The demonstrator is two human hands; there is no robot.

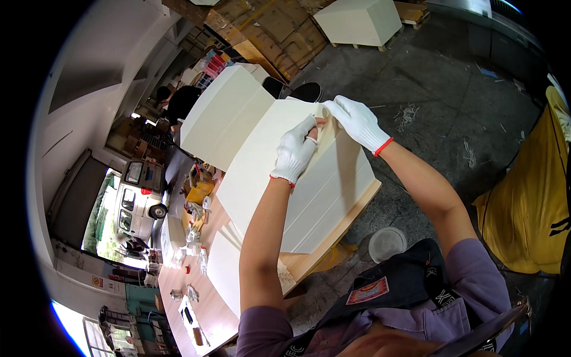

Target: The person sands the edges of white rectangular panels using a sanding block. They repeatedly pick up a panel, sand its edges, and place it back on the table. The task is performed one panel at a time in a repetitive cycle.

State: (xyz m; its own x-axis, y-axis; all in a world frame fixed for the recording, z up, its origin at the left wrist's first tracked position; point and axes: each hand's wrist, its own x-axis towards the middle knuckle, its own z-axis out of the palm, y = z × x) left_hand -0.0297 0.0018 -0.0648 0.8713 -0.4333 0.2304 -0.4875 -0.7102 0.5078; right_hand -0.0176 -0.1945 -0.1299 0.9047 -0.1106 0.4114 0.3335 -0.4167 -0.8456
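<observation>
A tall stack of cream-white paperboard sheets [256, 172] stands on the table before me, its top sheets bent up and fanned along the right edge. My left hand [294, 152], in a white glove with bare fingertips showing, lies over the top with its fingers curled on the lifted sheet edges. At the far corner, my right hand [357, 124], gloved in white with a red cuff, has its fingers bent over the same edges. How many sheets are pinched is hidden by the gloves.
Another paperboard stack [229, 113] rises behind, left of the first. On the wooden table [208, 321] are small tools and a yellow container [199, 189]. A white bucket [388, 244] sits on the floor, and yellow sheeting [526, 196] hangs at right. Someone in dark clothing [183, 106] is farther back.
</observation>
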